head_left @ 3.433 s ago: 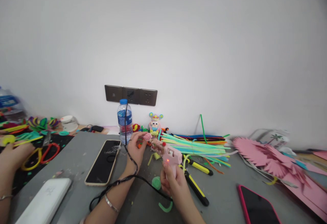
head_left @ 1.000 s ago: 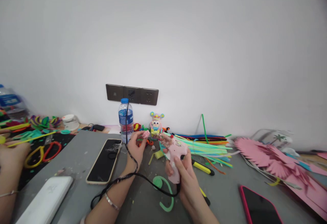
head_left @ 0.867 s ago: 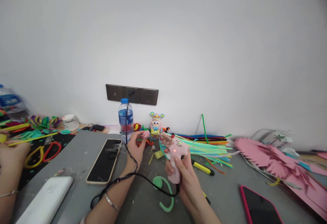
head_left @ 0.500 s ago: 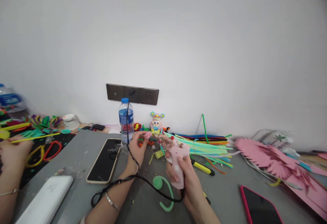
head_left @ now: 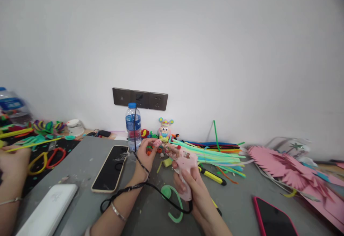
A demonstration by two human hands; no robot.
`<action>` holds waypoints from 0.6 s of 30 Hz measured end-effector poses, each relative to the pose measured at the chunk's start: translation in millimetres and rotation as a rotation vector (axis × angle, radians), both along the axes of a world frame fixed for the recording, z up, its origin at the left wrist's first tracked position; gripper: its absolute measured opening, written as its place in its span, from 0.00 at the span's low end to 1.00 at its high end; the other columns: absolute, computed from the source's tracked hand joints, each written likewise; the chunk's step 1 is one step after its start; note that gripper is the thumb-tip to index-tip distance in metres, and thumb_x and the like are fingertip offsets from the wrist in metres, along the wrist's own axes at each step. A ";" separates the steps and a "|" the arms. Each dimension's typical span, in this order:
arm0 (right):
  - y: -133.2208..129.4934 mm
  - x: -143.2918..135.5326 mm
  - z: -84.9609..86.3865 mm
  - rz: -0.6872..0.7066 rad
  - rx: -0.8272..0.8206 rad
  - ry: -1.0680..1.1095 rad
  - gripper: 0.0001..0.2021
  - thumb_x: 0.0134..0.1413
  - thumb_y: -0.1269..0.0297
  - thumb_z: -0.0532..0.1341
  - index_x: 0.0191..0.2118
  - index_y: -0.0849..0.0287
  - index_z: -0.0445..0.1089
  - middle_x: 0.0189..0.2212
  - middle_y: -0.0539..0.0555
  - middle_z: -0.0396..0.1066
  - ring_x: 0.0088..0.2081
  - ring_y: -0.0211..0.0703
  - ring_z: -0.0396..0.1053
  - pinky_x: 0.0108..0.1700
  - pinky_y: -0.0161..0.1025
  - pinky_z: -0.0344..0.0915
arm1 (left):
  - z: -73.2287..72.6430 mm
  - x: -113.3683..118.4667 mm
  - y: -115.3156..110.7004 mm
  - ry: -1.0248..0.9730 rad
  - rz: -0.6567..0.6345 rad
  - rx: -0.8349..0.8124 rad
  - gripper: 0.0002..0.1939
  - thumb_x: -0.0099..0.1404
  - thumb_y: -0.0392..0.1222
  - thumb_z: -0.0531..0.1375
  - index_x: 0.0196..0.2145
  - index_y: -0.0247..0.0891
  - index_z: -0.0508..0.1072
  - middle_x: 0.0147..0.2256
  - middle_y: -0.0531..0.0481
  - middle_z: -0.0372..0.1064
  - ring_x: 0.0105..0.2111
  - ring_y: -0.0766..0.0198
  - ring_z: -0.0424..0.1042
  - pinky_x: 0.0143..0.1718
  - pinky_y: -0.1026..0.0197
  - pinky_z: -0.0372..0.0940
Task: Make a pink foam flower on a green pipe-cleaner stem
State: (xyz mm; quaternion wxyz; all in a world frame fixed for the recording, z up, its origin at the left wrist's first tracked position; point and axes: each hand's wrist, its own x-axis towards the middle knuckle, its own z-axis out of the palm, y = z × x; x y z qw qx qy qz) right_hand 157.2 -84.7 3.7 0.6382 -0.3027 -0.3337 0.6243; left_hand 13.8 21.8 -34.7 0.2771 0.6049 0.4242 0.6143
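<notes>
My right hand [head_left: 192, 185] grips a pink hot glue gun [head_left: 185, 161] by its handle. The gun's nozzle end points left toward my other hand. Between thumb and fingertips, my left hand [head_left: 146, 153] pinches a small pink fuzzy piece [head_left: 157, 142], close to the nozzle; whether they touch I cannot tell. A black cord [head_left: 172, 202] runs from the gun's handle across my left forearm. Behind both hands a small figure with round eyes [head_left: 164, 131] stands by the wall. Under the gun lies a curled light green pipe cleaner [head_left: 178, 196].
A water bottle [head_left: 133, 126] stands behind my left hand. Phones [head_left: 110, 169] [head_left: 272, 216] and a white power bank [head_left: 48, 211] lie on the grey table. Pipe cleaners [head_left: 212, 155], a yellow cutter [head_left: 213, 176] and pink folded paper [head_left: 285, 168] are rightward. Another person's hand [head_left: 14, 162] holds a yellow stem by scissors [head_left: 56, 157].
The glue gun has tilted and shifted slightly, its nozzle end a little lower and further left. My left hand keeps its pinch on the pink piece. The other person's hand has moved slightly left.
</notes>
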 end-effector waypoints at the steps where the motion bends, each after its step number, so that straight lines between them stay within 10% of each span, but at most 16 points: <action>1: -0.2 0.1 0.7 0.014 -0.007 0.009 0.25 0.48 0.56 0.68 0.50 0.48 0.59 0.35 0.49 0.68 0.18 0.27 0.51 0.20 0.29 0.49 | 0.4 -0.1 -0.2 0.001 0.001 0.001 0.09 0.61 0.44 0.60 0.38 0.38 0.75 0.39 0.45 0.72 0.35 0.61 0.73 0.28 0.64 0.68; 18: 1.2 2.0 -2.8 0.080 0.002 0.060 0.14 0.53 0.57 0.64 0.40 0.54 0.60 0.34 0.49 0.68 0.15 0.24 0.49 0.17 0.27 0.44 | 4.9 -0.7 -3.3 0.057 -0.005 0.027 0.08 0.61 0.38 0.59 0.38 0.38 0.74 0.39 0.46 0.71 0.34 0.63 0.71 0.29 0.65 0.67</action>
